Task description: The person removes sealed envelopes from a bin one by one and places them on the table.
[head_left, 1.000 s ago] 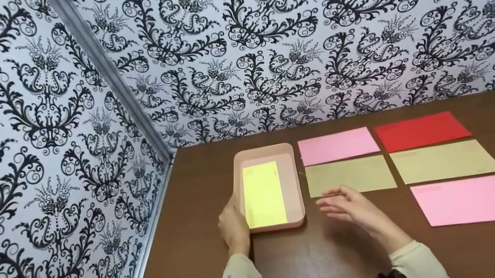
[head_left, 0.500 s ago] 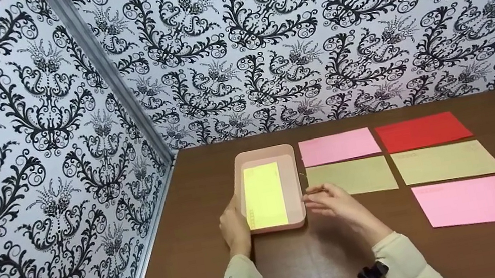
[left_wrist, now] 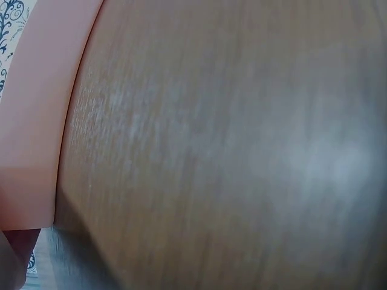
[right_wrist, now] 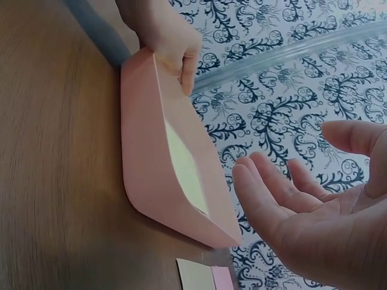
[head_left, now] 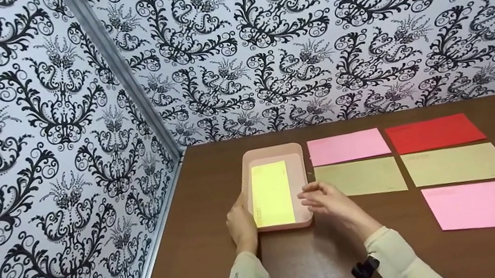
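In the head view a shallow pink tray (head_left: 272,151) stands on the table with a yellow envelope (head_left: 272,196) lying flat inside, toward its left side. My left hand (head_left: 242,226) grips the tray's left wall near the front corner; the right wrist view shows that hand (right_wrist: 169,39) at the rim. Over the tray's right edge hovers my right hand (head_left: 332,203), its fingers loosely bent with nothing between them. The right wrist view shows this hand (right_wrist: 314,223) apart from the tray wall (right_wrist: 142,133). Mostly tray side (left_wrist: 36,109) and tabletop fill the left wrist view.
Right of the tray lie a pink envelope (head_left: 349,147) and a tan envelope (head_left: 361,178). Farther right are a red envelope (head_left: 435,133), another tan envelope (head_left: 460,165) and another pink envelope (head_left: 491,205). Patterned walls (head_left: 263,54) bound the brown table (head_left: 189,271) behind and left.
My right hand has moved left, from beside the near tan envelope to the tray's right edge. The left hand stays on the tray, and the head view has shifted slightly.
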`<state>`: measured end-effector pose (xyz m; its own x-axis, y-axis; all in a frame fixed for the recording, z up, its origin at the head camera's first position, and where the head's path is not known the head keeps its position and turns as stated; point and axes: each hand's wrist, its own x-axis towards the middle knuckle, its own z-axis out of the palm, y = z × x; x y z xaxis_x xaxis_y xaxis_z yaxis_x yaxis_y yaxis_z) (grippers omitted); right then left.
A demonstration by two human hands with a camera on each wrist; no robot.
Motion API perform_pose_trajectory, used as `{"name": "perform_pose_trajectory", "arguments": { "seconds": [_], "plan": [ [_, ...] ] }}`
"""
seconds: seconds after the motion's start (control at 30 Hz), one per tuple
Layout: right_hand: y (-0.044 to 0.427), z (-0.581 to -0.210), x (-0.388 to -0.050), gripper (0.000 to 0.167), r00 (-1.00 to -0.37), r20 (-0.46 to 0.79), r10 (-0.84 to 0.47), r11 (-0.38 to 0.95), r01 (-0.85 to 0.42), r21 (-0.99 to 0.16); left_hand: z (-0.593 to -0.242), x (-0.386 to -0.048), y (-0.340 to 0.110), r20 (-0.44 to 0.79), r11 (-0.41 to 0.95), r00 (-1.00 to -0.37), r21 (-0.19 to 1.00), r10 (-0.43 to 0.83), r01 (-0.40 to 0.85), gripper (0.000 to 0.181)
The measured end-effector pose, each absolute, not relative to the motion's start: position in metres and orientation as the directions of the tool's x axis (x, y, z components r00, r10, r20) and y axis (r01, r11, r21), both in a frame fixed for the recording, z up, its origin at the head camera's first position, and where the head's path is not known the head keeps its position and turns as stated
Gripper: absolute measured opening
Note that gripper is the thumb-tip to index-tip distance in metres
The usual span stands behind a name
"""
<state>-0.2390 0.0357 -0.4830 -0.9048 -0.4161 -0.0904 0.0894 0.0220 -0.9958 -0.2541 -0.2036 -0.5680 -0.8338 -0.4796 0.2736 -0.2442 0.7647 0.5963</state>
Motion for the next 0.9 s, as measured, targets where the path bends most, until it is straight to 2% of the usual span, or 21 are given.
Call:
{"name": "perform_pose_trajectory", "arguments": {
  "seconds": [0.17,0.73,0.9],
  "plan": [
    [0.028,-0.484,-0.242,0.047,-0.911,-0.101,-0.401,0.028,0.098,-0.995,-0.567,-0.255,-0.203,0.273,0.774,-0.829,0.575,-0.488,-0.266,0.023],
    [0.001,-0.497,-0.256,0.051,-0.915,-0.164,-0.368,0.013,0.171,-0.985,-0.565,-0.253,-0.201,0.222,0.729,-0.833,0.626,-0.507,-0.277,0.028],
    [-0.006,-0.500,-0.265,0.053,-0.916,-0.189,-0.353,0.017,0.195,-0.981,-0.565,-0.254,-0.201,0.248,0.738,-0.823,0.617,-0.511,-0.272,0.025]
  ]
}}
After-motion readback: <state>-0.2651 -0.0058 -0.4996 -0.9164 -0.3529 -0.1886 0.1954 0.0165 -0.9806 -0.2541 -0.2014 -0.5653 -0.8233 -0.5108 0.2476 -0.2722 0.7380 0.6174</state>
